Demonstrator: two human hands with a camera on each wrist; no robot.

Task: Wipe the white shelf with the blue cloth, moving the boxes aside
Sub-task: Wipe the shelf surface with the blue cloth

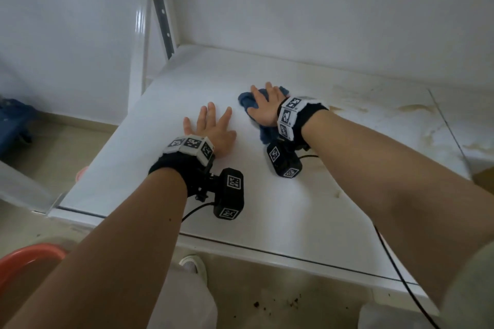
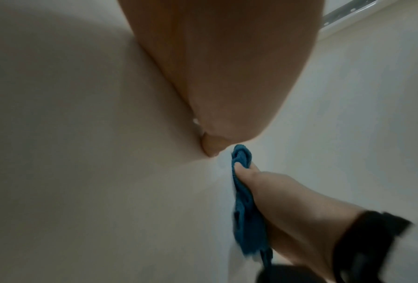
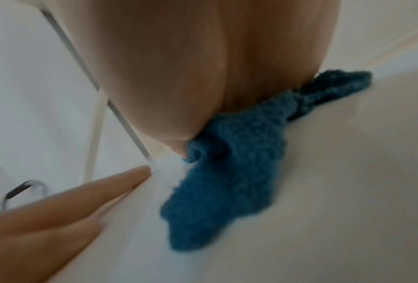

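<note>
The white shelf (image 1: 128, 168) fills the head view. My left hand (image 1: 211, 128) lies flat on it with fingers spread, holding nothing; its fingers (image 3: 82, 201) also show in the right wrist view. Just to its right, my right hand (image 1: 264, 104) presses down on the bunched blue cloth (image 1: 247, 101), its fingers lying fairly straight over it. The cloth (image 3: 227, 172) spreads out from under the right palm, and the right thumb (image 2: 241, 168) rests against the cloth (image 2: 246, 220). No boxes are in view.
Brownish stains (image 1: 374, 115) mark the right part of the shelf. A white upright post (image 1: 139, 48) stands at the left rear corner, with wall behind. Below the shelf's front edge are an orange basin (image 1: 26, 256), a shoe (image 1: 192, 264) and a black cable (image 1: 395, 262).
</note>
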